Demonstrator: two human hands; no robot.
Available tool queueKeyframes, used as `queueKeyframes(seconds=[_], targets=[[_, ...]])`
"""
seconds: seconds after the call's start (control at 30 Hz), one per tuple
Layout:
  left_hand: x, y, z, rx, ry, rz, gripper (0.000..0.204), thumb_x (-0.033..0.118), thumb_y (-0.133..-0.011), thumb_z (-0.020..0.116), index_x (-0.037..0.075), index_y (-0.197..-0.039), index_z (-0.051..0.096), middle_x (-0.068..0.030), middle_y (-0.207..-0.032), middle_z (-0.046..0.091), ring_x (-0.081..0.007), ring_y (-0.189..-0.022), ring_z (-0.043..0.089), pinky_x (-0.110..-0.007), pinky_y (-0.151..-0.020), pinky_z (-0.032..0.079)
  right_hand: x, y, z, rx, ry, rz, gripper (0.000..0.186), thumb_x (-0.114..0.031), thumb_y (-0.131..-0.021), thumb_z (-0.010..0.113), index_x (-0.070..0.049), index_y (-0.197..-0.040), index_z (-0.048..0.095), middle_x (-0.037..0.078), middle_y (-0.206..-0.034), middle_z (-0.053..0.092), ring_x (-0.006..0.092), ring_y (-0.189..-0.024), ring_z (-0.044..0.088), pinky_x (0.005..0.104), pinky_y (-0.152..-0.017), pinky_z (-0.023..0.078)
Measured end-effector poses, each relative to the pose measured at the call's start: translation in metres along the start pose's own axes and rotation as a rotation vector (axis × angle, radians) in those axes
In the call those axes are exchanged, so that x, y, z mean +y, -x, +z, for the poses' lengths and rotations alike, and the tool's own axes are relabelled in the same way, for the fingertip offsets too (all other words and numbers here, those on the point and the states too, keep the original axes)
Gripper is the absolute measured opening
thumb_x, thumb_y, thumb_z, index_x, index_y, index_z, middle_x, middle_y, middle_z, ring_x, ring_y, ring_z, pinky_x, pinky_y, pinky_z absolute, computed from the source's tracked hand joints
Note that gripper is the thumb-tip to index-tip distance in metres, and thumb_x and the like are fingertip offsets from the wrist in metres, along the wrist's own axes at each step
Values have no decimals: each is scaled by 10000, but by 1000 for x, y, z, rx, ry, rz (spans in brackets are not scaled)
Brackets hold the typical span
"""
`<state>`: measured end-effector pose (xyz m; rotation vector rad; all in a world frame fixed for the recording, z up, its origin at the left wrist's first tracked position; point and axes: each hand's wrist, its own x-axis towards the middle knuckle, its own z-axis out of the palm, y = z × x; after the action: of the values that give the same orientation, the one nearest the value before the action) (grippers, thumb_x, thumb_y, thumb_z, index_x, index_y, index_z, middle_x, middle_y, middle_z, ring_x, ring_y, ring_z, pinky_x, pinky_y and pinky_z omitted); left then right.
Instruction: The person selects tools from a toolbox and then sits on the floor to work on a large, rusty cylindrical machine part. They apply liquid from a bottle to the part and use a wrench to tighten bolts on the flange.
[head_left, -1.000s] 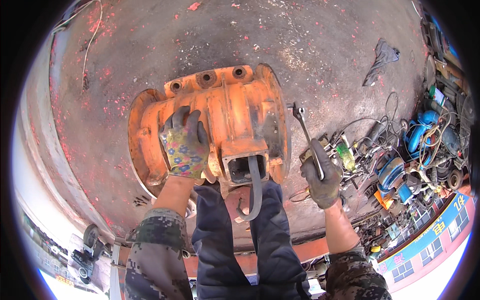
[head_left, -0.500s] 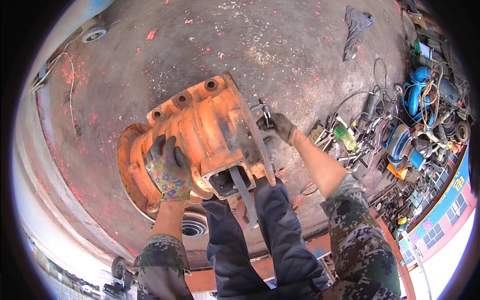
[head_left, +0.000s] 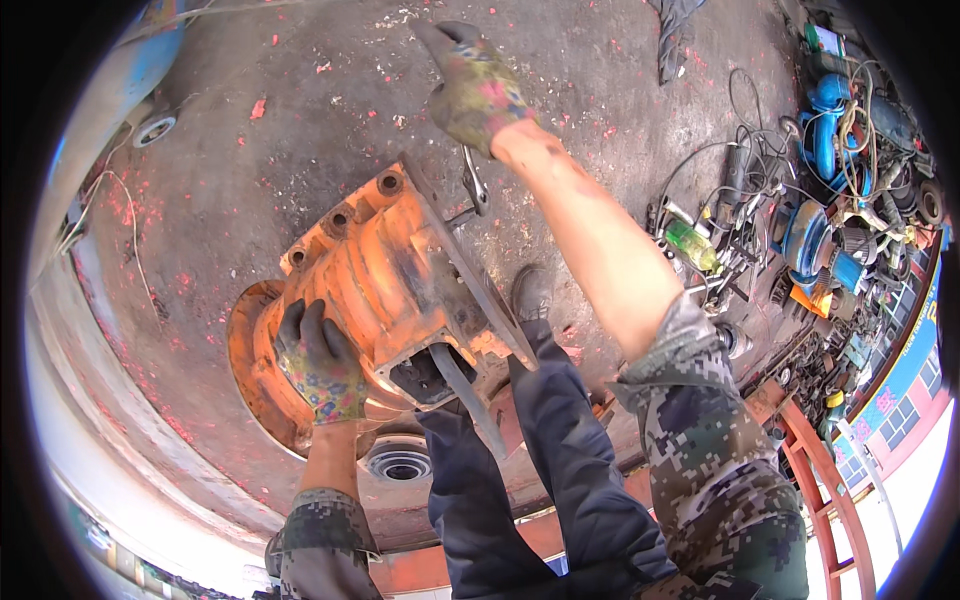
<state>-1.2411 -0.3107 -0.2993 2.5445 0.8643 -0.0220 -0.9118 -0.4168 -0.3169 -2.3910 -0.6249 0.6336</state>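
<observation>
A worn orange cast-metal housing (head_left: 350,270) lies on the floor between me and the far floor area. My gloved left hand (head_left: 322,360) rests on its side, fingers spread over the curved casting. From the housing's dark square opening a grey bar (head_left: 465,395) sticks out towards me. On the far side of the flange (head_left: 455,265) stands a shiny ratchet wrench (head_left: 475,185). Its upper end goes out of sight under my gloved right hand (head_left: 478,95), which is slightly blurred. The right fingers stretch away past the wrench; whether the palm presses on it is hidden.
A round metal ring (head_left: 398,462) lies on the floor by my left leg. Tools, cables, a green bottle (head_left: 690,245) and blue machine parts (head_left: 805,235) crowd the right side. A dark cloth (head_left: 675,40) lies at the far right. An orange metal frame (head_left: 825,500) stands lower right.
My right hand has swung far forward and left, from beside the flange to beyond the wrench, its fingers now stretched out. The left hand has stayed on the housing. The view has shifted slightly.
</observation>
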Motion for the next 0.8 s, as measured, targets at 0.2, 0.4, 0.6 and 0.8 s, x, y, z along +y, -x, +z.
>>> queueKeyframes(seconds=[0.2,0.4,0.6,0.8], targets=[[-3,4,3,-9,7,-8,251,79,-993,553,-27,-1179,684,-244,-1211,627,-415,-1108,613,-490,-936,503,157,95,70,-706,-476,410,594,-527,-1002,478,-51,-1321,636,109,-988,715,216,-964,665,379,-901,524],[-4,7,0,-4,-2,-12,248,63,-991,549,-22,-1181,683,-248,-1199,629,-410,-1096,615,-489,-939,499,54,257,-27,-324,-435,307,547,-300,-977,648,-59,-1461,559,101,-928,682,196,-876,670,352,-797,538],[-11,9,9,-1,-1,-18,240,64,-994,549,-15,-1171,690,-258,-1183,639,-420,-1120,616,-490,-948,503,-20,140,-61,56,126,-206,427,-112,-904,680,-75,-1329,648,169,-1024,702,287,-843,711,405,-730,577],[-7,6,4,9,3,3,235,84,-1000,560,-21,-1156,700,-263,-1195,642,-420,-1125,621,-487,-950,505,52,-36,54,-163,-135,-13,458,-183,-953,613,-140,-1409,594,153,-1190,720,340,-1103,696,411,-925,564]])
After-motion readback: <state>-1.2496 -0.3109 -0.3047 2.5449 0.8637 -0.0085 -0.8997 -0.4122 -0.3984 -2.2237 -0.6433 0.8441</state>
